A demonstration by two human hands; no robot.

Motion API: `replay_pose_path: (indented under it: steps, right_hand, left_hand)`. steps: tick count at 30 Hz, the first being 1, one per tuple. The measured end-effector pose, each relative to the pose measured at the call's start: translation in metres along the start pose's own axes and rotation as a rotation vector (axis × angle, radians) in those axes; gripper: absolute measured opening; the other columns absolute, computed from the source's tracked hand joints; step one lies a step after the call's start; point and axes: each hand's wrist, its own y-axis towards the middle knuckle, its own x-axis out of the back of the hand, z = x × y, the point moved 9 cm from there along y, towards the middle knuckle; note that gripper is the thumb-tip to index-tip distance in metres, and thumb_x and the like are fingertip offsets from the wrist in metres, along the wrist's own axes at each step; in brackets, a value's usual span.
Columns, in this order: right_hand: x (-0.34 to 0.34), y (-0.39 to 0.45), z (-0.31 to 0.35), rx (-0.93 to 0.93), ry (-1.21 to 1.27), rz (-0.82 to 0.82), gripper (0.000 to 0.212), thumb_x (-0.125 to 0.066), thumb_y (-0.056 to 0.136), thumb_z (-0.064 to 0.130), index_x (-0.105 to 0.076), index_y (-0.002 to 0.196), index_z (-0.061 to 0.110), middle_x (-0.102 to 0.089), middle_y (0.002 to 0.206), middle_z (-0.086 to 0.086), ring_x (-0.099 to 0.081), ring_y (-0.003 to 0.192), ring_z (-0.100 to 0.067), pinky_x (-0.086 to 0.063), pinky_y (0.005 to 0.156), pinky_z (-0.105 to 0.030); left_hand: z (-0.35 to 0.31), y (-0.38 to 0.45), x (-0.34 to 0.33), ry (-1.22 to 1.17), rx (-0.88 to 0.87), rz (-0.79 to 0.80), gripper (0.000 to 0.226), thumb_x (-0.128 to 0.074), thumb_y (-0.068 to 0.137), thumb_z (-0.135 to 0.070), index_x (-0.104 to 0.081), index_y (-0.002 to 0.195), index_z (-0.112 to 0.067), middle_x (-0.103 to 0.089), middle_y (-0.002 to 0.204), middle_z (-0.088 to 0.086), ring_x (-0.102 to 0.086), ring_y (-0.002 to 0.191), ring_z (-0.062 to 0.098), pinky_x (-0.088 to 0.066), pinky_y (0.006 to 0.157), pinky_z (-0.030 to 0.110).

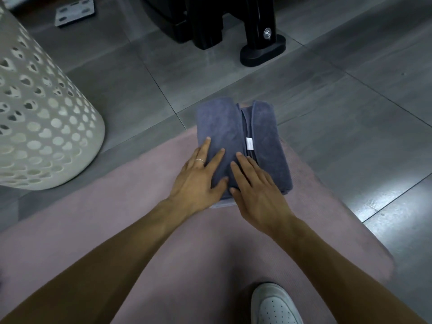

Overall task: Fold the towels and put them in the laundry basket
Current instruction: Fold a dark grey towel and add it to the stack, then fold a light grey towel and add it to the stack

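One blue-grey towel lies folded on the pink mat, with left hand and right hand pressing it flat, fingers straight, grasping nothing. It is not yet in the white laundry basket, far left; further towels aren't visible.

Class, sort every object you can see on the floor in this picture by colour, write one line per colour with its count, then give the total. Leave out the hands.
Blue-grey: 1, the folded towel
White: 3, the laundry basket, the shoe, the flat scale
Pink: 1, the mat
Black: 1, the stand
Total: 6
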Motion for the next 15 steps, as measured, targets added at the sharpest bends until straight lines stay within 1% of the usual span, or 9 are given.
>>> replay_pose_path:
  steps: [2, 3, 6, 8, 10, 11, 12, 13, 15]
  right_hand:
    - [-0.009, -0.004, -0.005, -0.003, -0.079, 0.033, 0.057, -0.028, 0.099, 0.036, -0.041, 0.143, 0.003, -0.039, 0.151, -0.015, -0.04, 0.138, -0.029, -0.036, 0.11, -0.044]
    - [-0.016, -0.003, -0.008, -0.02, -0.122, 0.071, 0.058, -0.027, 0.099, 0.037, -0.043, 0.142, 0.002, -0.041, 0.149, -0.015, -0.042, 0.137, -0.029, -0.036, 0.109, -0.044]
    - [-0.031, 0.005, -0.014, -0.073, -0.15, 0.165, 0.061, -0.024, 0.097, 0.038, -0.043, 0.142, 0.002, -0.042, 0.149, -0.015, -0.045, 0.134, -0.028, -0.034, 0.109, -0.043]
    - [-0.03, 0.011, -0.013, -0.08, -0.137, 0.216, 0.06, -0.024, 0.1, 0.039, -0.03, 0.149, 0.005, -0.027, 0.157, -0.012, -0.032, 0.143, -0.026, -0.024, 0.116, -0.041]
    - [-0.023, 0.011, -0.01, -0.08, -0.066, 0.306, 0.06, -0.034, 0.102, 0.039, -0.018, 0.153, 0.011, -0.012, 0.162, -0.005, -0.018, 0.148, -0.021, -0.015, 0.12, -0.035]
    - [-0.014, 0.01, -0.01, -0.114, -0.021, 0.332, 0.06, -0.041, 0.101, 0.037, -0.022, 0.153, 0.012, -0.017, 0.161, -0.005, -0.022, 0.146, -0.021, -0.018, 0.119, -0.033]
    - [-0.002, 0.009, -0.01, -0.152, 0.046, 0.305, 0.056, -0.048, 0.099, 0.032, -0.033, 0.148, 0.011, -0.03, 0.157, -0.006, -0.032, 0.141, -0.022, -0.026, 0.116, -0.032]
    - [0.016, 0.007, -0.007, -0.18, 0.113, 0.245, 0.047, -0.053, 0.097, 0.027, -0.046, 0.14, 0.01, -0.045, 0.147, -0.007, -0.044, 0.133, -0.024, -0.035, 0.109, -0.032]
    - [0.042, 0.001, 0.004, -0.231, 0.206, 0.174, 0.034, -0.057, 0.093, 0.018, -0.058, 0.126, 0.009, -0.062, 0.123, -0.005, -0.059, 0.112, -0.022, -0.048, 0.094, -0.034]
  left_hand:
    - [0.002, 0.0, -0.018, 0.087, -0.002, 0.155, 0.085, -0.039, 0.091, -0.065, 0.004, 0.154, -0.029, 0.026, 0.159, 0.0, 0.01, 0.149, 0.023, -0.008, 0.122, 0.042]
    - [0.004, 0.001, -0.025, 0.119, 0.001, 0.203, 0.087, -0.035, 0.09, -0.069, 0.008, 0.154, -0.028, 0.029, 0.157, 0.0, 0.013, 0.149, 0.023, -0.005, 0.122, 0.043]
    - [0.011, 0.007, -0.039, 0.129, 0.033, 0.255, 0.086, -0.029, 0.091, -0.07, 0.014, 0.152, -0.027, 0.032, 0.156, 0.001, 0.016, 0.148, 0.024, -0.005, 0.121, 0.045]
    - [0.012, 0.007, -0.038, 0.109, 0.06, 0.265, 0.086, -0.031, 0.092, -0.069, 0.013, 0.153, -0.028, 0.031, 0.156, 0.0, 0.013, 0.149, 0.025, -0.006, 0.122, 0.043]
    - [0.01, 0.001, -0.03, 0.039, 0.106, 0.272, 0.085, -0.037, 0.092, -0.066, 0.006, 0.154, -0.029, 0.025, 0.159, -0.002, 0.005, 0.149, 0.025, -0.011, 0.121, 0.039]
    - [0.007, -0.003, -0.022, -0.017, 0.135, 0.254, 0.082, -0.042, 0.092, -0.063, -0.002, 0.155, -0.028, 0.017, 0.161, -0.002, -0.001, 0.15, 0.023, -0.015, 0.12, 0.037]
    - [0.004, -0.008, -0.012, -0.088, 0.16, 0.215, 0.076, -0.048, 0.093, -0.056, -0.013, 0.154, -0.027, 0.004, 0.163, 0.0, -0.01, 0.149, 0.022, -0.02, 0.118, 0.034]
    - [0.001, -0.014, 0.0, -0.17, 0.176, 0.155, 0.067, -0.053, 0.094, -0.047, -0.027, 0.151, -0.026, -0.015, 0.161, 0.003, -0.023, 0.145, 0.021, -0.026, 0.115, 0.032]
    - [-0.002, -0.033, 0.029, -0.294, 0.187, 0.046, 0.043, -0.056, 0.092, -0.026, -0.055, 0.134, -0.021, -0.053, 0.138, 0.005, -0.05, 0.127, 0.023, -0.04, 0.105, 0.031]
